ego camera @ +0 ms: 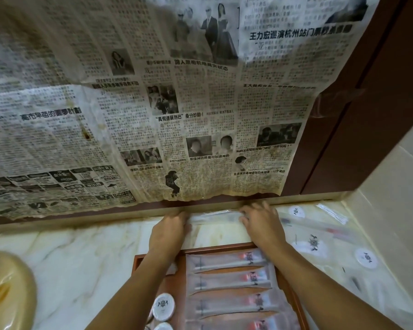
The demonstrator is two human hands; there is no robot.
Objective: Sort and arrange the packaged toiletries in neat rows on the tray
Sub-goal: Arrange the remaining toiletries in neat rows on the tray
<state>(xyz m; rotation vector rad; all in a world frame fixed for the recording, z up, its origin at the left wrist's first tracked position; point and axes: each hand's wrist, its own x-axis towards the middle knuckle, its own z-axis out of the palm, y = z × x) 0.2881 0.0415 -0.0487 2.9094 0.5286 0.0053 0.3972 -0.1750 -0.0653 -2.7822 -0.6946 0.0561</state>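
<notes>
Nearest me, on the marble counter (86, 265), sits the wooden tray (179, 256), its rim showing between my forearms. In it lie clear toothbrush packets (229, 281) stacked in a row, one above the other, each running left to right, and at the tray's left side are round white lidded tubs (163, 307) with a dark crest on top. Off to the left is the rim of a cream basin (7, 291). Beyond the tray, both my arms reach to the back of the counter, where a long clear packet (215, 216) lies along the wall edge. My left hand (168, 231) has its fingers curled over the packet's left end, and my right hand (260, 222) holds the right end, fingers bent down on it; both are blurred, so the exact pinch is hard to read. To the right, loose on the counter, lie more clear packets (320, 228), a crested sachet (314, 242) and round white tubs (365, 258). Farthest off, yellowed newspaper (153, 103) covers the dark brown wall (367, 115).
</notes>
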